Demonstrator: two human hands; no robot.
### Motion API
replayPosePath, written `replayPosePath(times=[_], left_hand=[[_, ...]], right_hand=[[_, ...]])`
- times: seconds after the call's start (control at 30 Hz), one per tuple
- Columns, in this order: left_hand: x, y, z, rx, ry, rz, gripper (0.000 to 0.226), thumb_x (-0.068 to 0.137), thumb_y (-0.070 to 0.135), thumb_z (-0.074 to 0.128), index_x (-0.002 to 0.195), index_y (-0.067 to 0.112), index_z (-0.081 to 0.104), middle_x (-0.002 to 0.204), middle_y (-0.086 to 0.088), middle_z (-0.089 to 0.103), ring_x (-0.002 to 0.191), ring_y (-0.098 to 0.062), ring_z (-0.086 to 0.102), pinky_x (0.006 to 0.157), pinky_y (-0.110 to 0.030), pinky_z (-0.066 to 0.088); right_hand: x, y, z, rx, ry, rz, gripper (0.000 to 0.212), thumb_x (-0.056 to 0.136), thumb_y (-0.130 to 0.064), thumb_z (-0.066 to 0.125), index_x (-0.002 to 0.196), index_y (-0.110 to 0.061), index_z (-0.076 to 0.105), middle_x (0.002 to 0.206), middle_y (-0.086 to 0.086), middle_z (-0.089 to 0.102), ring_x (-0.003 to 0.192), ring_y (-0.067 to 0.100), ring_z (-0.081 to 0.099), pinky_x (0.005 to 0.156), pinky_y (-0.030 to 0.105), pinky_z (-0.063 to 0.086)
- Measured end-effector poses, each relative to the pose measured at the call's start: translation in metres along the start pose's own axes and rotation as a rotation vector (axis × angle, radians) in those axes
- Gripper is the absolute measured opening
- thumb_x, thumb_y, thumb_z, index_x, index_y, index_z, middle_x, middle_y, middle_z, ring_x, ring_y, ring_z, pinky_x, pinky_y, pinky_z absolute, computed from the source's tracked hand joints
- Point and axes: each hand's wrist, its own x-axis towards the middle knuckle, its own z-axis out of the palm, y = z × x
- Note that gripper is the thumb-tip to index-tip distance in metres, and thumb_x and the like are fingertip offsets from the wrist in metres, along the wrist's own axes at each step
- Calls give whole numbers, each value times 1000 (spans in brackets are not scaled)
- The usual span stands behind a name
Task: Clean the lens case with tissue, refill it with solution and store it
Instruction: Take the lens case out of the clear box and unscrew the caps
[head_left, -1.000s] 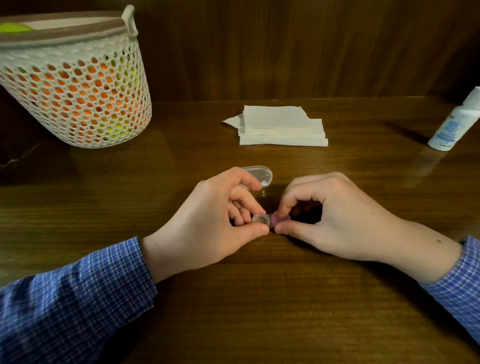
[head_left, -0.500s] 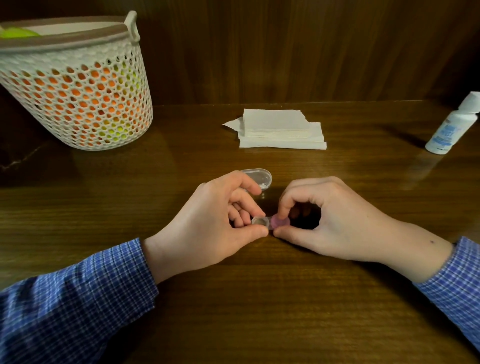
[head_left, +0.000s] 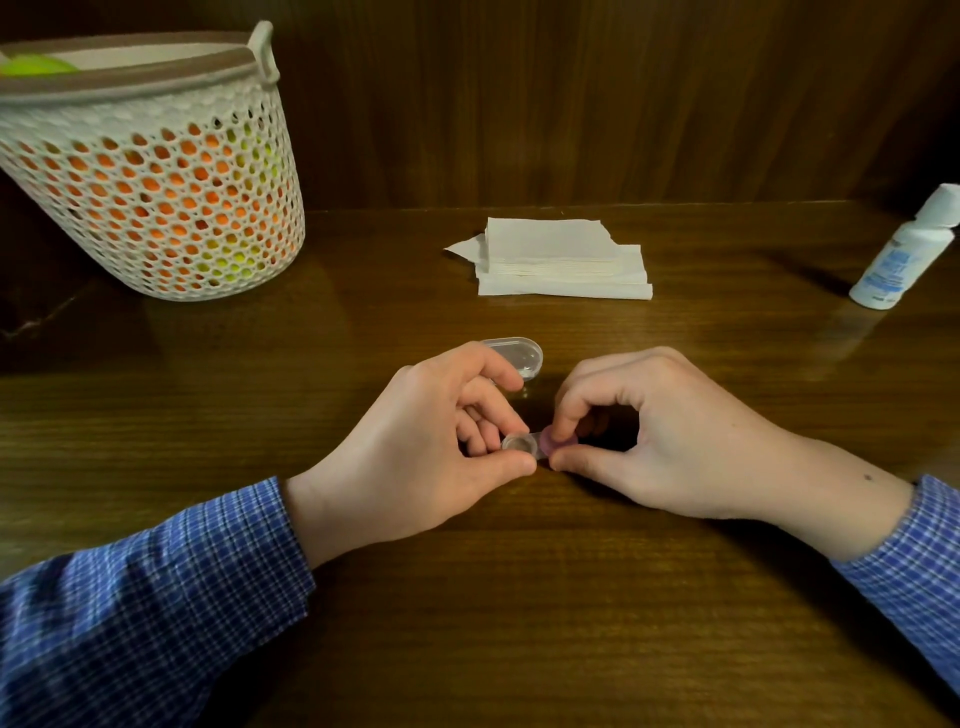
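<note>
Desk (head_left: 519, 597): dark polished wood, meets a wood-panel wall (head_left: 571, 104) at its back edge.
Lens case (head_left: 537, 446): near the desk centre, left hand (head_left: 415, 467) pinching its clear well, right hand (head_left: 675, 441) pinching its pink cap.
Clear lid (head_left: 519, 356): just behind the left hand.
Tissue stack (head_left: 563, 260): back centre.
Solution bottle (head_left: 904, 252): back right corner.
Mesh basket (head_left: 156, 182): back left corner.

Bottle (head_left: 903, 249) label blurred and unreadable, basket (head_left: 156, 208) cut by left edge with contents only glimpsed through holes, left hand (head_left: 426, 457) hides part of clear lid (head_left: 519, 356).
</note>
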Motion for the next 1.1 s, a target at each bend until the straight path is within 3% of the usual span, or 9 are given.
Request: replayPosePath(times=[0.17,0.33,0.53,0.7,0.9,1.1], left_hand=[[0,0,0,8,7,-10,52,78,17,89,123,17,62,91,7,78,75,-15,75,68,-34,64],[0,-1,0,11,1,-10,51,79,18,89,123,17,62,92,7,78,76,-15,75,68,-33,64],[0,-1,0,12,-9,9,50,80,15,88,122,16,63,91,7,77,75,-17,74,67,-33,64],[0,-2,0,5,-6,1,49,79,16,89,121,18,63,91,8,77,75,-16,74,67,-33,64],[0,-2,0,9,-2,6,49,79,17,89,121,17,63,91,8,77,75,-17,74,66,-32,64],[0,-2,1,17,0,15,48,80,15,88,121,17,63,91,8,76,74,-17,74,66,-32,64]], right_hand=[[0,1,1,14,2,-27,8,83,-30,84,85,-29,76,88,-16,72,88,3,70,82,22,56],[0,-2,8,-3,49,8,15,78,-46,78,83,-32,76,84,-18,69,84,3,67,77,21,54],[3,1,4,71,-3,-21,8,81,-27,86,81,-29,78,86,-15,72,86,6,70,79,27,59],[5,5,0,113,-40,-45,8,81,-23,86,84,-26,79,89,-11,73,88,13,71,78,33,60],[0,1,7,7,78,7,17,75,-50,78,77,-34,73,81,-18,69,83,4,68,73,20,52],[2,1,3,40,32,10,9,78,-37,85,79,-35,76,85,-20,72,87,0,70,85,25,55]])
